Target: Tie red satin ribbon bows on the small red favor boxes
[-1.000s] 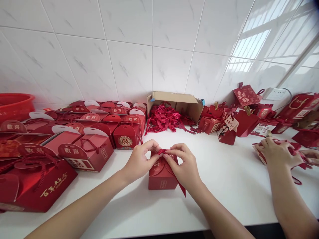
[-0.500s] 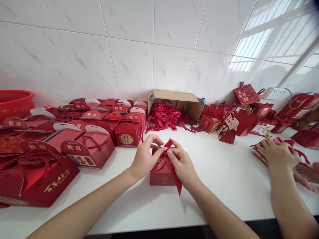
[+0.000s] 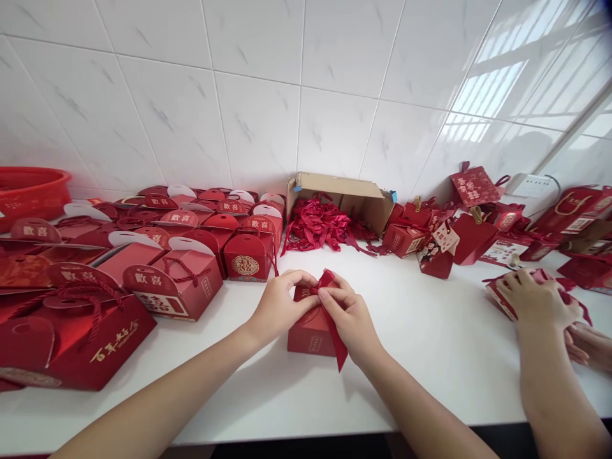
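A small red gift box (image 3: 310, 338) sits on the white table in front of me. Over its top runs a red ribbon (image 3: 338, 344), looped at the upper end, with one tail hanging down the box's right front. My left hand (image 3: 280, 303) is closed, thumb and fingers pinching the ribbon from the left. From the right, my right hand (image 3: 351, 319) pinches it too, thumb and forefinger at the knot. Both hands meet just above the box lid, and the fingers partly hide the knot.
Rows of red gift boxes (image 3: 174, 284) fill the left side, beside a red plastic basin (image 3: 33, 197). A cardboard box (image 3: 335, 183) spills red ribbons (image 3: 318, 223) by the wall. At right, a co-worker's hands (image 3: 540, 299) hold another red box, near more boxes and a power strip (image 3: 531, 186).
My hands stay on the ribbon with small finger shifts, and the loop at the knot looks slightly turned. The view has shifted a little. The co-worker's far hand has moved closer to their box.
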`<state>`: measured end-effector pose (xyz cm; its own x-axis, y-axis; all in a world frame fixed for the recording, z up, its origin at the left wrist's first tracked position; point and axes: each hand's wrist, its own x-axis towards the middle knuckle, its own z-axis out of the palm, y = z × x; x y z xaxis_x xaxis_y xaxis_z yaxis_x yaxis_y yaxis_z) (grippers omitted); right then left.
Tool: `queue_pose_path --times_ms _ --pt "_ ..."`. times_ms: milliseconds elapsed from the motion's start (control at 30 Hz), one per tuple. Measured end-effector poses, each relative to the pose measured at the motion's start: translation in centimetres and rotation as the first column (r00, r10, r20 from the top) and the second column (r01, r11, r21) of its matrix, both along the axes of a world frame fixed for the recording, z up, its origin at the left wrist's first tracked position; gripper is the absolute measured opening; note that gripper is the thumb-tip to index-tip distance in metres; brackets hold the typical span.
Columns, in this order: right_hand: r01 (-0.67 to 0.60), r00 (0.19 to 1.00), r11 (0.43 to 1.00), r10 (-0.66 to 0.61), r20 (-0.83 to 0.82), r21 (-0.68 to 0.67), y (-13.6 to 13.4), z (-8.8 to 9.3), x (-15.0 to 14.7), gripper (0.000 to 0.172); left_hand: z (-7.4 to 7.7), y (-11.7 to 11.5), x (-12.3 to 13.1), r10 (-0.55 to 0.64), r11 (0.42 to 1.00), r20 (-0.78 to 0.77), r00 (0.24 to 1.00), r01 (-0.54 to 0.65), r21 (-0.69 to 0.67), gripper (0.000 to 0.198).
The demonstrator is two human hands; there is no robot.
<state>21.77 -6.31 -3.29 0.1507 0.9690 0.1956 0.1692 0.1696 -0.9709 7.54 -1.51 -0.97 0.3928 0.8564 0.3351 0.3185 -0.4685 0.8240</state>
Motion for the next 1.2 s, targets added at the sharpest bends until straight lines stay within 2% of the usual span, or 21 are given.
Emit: queue_pose_path --times_ms 67,267,433,567,800,933,1033,1133,1200 --pt "-0.01 1.0 1.0 0.01 -0.01 -0.003 -0.1 0.0 0.0 0.026 0.2 0.0 -0.2 -0.009 1.0 -0.017 1.0 0.01 0.007 0.013" --pt "0.005 0.998 1.0 -0.006 -0.069 -0.017 -0.2 0.1 0.0 0.025 0.3 0.2 -1.6 -0.193 0.979 -0.008 0.981 0.193 0.066 0.02" --pt "0.011 1.0 1.0 -0.011 -0.029 0.002 -0.3 0.3 0.0 0.024 -0.2 0.3 -1.7 -0.143 0.986 0.042 0.989 0.139 0.092 0.013" --pt "0.004 1.0 1.0 -0.004 -0.002 0.013 -0.3 0.5 0.6 0.027 0.0 0.4 -1.7 -0.122 0.989 0.056 0.991 0.116 0.096 0.01" --pt "-0.084 0.948 0.994 0.059 0.312 0.067 -0.3 1.7 2.4 0.021 1.0 0.4 -2.6 -0.245 0.966 -0.044 0.969 0.247 0.078 0.011" --pt "-0.069 0.891 0.991 0.011 0.454 0.111 -1.1 2.7 2.9 0.017 1.1 0.3 -2.8 -0.283 0.945 -0.118 0.952 0.298 0.138 0.014" --pt "-0.147 0.828 0.989 0.12 0.548 0.006 -2.2 4.2 3.7 0.017 1.1 0.0 -2.7 -0.33 0.926 -0.135 0.934 0.348 0.145 0.014" --pt "-0.245 0.751 0.947 0.321 0.577 -0.208 -2.8 6.1 4.7 0.034 1.2 -0.1 -2.5 -0.384 0.909 -0.128 0.914 0.399 0.118 0.014" --pt "-0.269 0.707 0.933 0.361 0.608 -0.241 -2.5 7.1 5.2 0.044 1.3 0.0 -2.5 -0.389 0.909 -0.117 0.914 0.402 0.113 0.014"
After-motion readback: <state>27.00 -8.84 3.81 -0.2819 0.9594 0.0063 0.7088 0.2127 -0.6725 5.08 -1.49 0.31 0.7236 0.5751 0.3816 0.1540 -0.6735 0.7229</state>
